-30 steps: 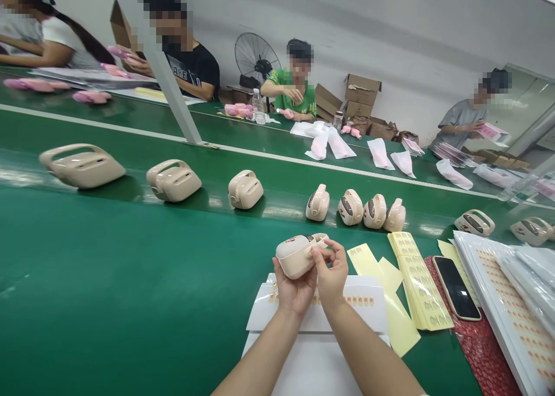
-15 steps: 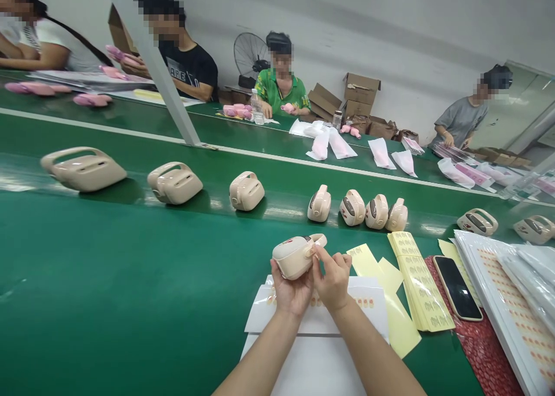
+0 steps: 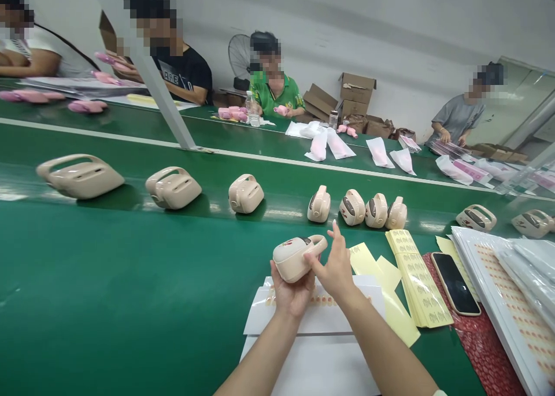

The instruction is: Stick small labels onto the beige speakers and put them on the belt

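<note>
A small cream-coloured rounded device (image 3: 291, 264) with a loop handle, a dark panel and a red print rests in my left hand (image 3: 291, 299), whose fingers cup it from below. My right hand (image 3: 339, 271) is at its right side, thumb against the casing near the handle's base, the other fingers stretched up and apart. Under both hands lie white sheets (image 3: 260, 315) bearing rows of small orange-red stickers. Beside my right hand are yellow backing sheets (image 3: 362, 257) and a folded yellow strip of printed labels (image 3: 418, 280).
Along the green belt (image 3: 286, 205) stand several like devices (image 3: 173, 188). To the right lie a phone (image 3: 455, 283), red bubble wrap (image 3: 485, 350) and a stack of sticker sheets (image 3: 498, 292). Several co-workers sit or stand across the belt, among pink items and white pouches (image 3: 379, 153). A slanted metal post (image 3: 151, 78) rises at left.
My right hand's fingers have gone from a pinch at the device's side to spread and raised, with the thumb still on the casing. My left hand keeps the device nearly in place.
</note>
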Available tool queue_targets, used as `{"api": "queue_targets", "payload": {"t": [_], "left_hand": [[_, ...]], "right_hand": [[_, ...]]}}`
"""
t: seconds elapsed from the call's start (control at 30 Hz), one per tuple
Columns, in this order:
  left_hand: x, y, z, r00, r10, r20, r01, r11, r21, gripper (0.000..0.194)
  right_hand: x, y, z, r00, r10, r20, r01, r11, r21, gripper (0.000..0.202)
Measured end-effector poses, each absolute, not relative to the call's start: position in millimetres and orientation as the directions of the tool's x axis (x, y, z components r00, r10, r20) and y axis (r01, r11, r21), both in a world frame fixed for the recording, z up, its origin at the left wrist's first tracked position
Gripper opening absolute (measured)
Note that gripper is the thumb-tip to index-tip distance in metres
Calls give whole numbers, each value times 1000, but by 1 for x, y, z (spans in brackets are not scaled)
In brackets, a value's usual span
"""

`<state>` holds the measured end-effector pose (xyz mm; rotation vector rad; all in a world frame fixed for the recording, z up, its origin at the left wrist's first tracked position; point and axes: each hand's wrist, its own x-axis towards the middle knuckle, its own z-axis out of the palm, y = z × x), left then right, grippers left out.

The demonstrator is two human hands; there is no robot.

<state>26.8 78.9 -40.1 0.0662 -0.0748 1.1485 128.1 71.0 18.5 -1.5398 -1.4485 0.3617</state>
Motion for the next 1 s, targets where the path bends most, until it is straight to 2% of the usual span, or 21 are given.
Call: {"api": "queue_targets", "payload": {"t": [0.1,0.17,0.27,0.37,0.43,0.53,0.67,0.83,1.0], "left_hand": [[23,82,-38,410,906,101,-912,407,52,68],[19,84,-34,399,912,97,-913,384,140,70],[15,83,-23,358,931,67,-851,296,433,78],[17,78,-14,273,955,115,-604,77,793,90],[21,74,-12,281,942,183,-432,-46,901,90],[29,69,-13,380,902,207,-322,-81,943,86],[35,65,-14,404,894,192,-361,-36,932,81],[37,64,-15,433,887,163,-381,16,925,79],[38,62,-15,433,884,175,-343,-18,939,81]], "right_hand": [[140,80,17,341,898,277,520,65,-852,66],[156,83,21,422,881,214,448,3,-894,57],[181,81,35,440,883,167,291,36,-956,48],[193,71,55,297,947,122,110,92,-990,40],[192,62,64,181,979,91,36,86,-996,38],[187,52,66,93,994,64,-15,66,-998,45],[183,46,53,123,989,81,-20,84,-996,57],[178,41,39,192,962,193,35,190,-981,53],[172,36,33,239,939,246,84,232,-969,52]]}}
